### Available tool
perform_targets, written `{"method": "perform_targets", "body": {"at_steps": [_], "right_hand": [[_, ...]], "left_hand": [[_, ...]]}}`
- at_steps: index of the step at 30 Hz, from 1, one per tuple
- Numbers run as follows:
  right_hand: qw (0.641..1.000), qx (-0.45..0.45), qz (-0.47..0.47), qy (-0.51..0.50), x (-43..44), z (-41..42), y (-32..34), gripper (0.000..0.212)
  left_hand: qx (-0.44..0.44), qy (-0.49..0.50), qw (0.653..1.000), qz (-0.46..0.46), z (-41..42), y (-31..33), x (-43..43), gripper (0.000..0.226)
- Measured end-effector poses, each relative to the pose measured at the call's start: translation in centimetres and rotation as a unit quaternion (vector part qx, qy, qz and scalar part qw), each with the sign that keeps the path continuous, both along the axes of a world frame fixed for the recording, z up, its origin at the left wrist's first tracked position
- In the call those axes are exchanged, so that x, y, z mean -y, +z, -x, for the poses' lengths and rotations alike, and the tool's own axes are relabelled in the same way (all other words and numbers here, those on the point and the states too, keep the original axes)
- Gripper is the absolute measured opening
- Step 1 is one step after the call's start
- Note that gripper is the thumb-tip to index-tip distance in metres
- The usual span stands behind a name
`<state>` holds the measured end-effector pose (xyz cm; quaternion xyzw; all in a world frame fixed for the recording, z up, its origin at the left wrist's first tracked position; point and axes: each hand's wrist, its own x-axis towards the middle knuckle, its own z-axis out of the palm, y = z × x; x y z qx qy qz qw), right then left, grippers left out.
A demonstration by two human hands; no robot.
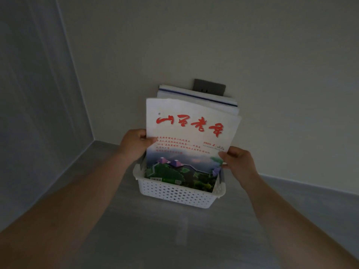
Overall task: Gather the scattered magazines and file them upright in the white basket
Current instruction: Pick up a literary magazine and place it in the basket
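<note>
White basket [174, 195]: rear magazines [196, 94] filed upright.
Front magazine [190, 133]: gripped by left hand [134, 144] and right hand [239, 162], nearly seated.

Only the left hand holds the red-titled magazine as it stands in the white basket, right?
No, both hands hold it. The head view shows the left hand on its left edge and the right hand on its right edge as the red-titled magazine stands in the white basket.

Both bare forearms reach forward and converge. The left hand [136, 145] and the slightly lower right hand [240, 162] pinch opposite side edges of one magazine [190, 133] — thumbs pressed on its front.
</note>
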<state>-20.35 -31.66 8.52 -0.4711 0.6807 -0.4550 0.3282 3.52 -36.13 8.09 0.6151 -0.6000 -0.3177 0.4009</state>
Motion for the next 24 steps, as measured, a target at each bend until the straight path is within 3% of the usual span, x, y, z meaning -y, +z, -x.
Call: {"method": "perform_targets", "body": {"at_steps": [9,14,18,24], "right_hand": [[0.999,-0.010,-0.003,-0.051,1.6,0.8,-1.5,0.020],[0.995,-0.055,0.013,-0.084,2.4,0.9,-2.1,0.017],[0.991,-0.090,0.004,-0.095,2.8,0.7,-2.4,0.020],[0.989,-0.130,-0.019,-0.064,1.0,1.8,-2.2,0.026]], "left_hand": [[0.101,0.072,0.990,0.063,1.4,-1.2,1.5,0.019],[0.072,0.098,0.989,0.081,2.0,-1.7,1.6,0.015],[0.000,0.114,0.993,0.042,2.0,-1.7,1.8,0.031],[0.070,0.109,0.989,0.069,2.1,-1.6,0.6,0.020]]}}
